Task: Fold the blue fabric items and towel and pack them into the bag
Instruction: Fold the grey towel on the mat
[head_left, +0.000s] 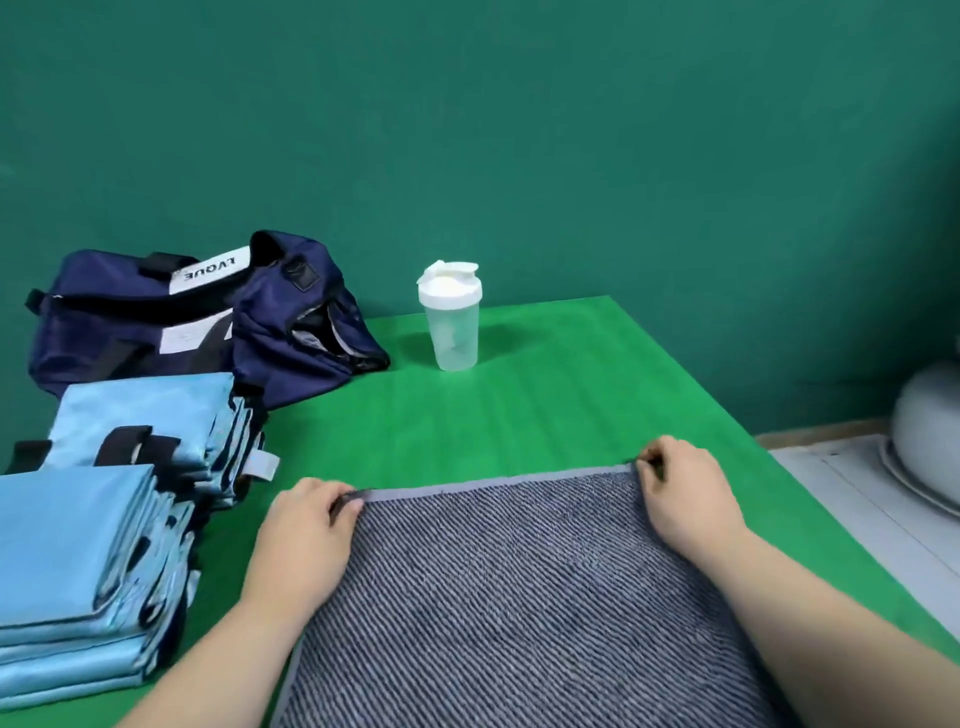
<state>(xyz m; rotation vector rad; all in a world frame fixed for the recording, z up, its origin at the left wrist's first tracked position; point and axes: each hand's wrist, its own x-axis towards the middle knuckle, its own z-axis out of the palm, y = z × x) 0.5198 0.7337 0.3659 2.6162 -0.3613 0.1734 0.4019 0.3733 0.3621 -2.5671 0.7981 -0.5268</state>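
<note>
At your far left, two stacks of folded light-blue fabric lie on the green table cover (545, 405). The near stack (72, 561) runs off the left edge of the view. The far stack (150, 415) lies just behind it, with dark straps across its top and a small white tag at its right side.

Behind the stacks lies the navy bag (156, 322) on its side, touching the far stack. A white label with dark lettering runs along its top, and its right end gapes, with grey lining showing.

Your left hand (306, 535) has its fingers curled at the towel's far left corner, pinching the grey hem between thumb and fingertips.

The towel (509, 587), dark with fine diagonal stripes, lies flat before you between both forearms, and its near part runs out of view.

Beyond it, well apart, a clear shaker bottle (451, 317) with a white lid stands upright near the table's far edge.

Your right hand (680, 493) holds the far right corner in the same way, fingers curled down and thumb closed on the hem.

At the far right, off the table, a pale rounded object (930, 431) sits low — it is partly cut off, and you cannot tell what it is.
</note>
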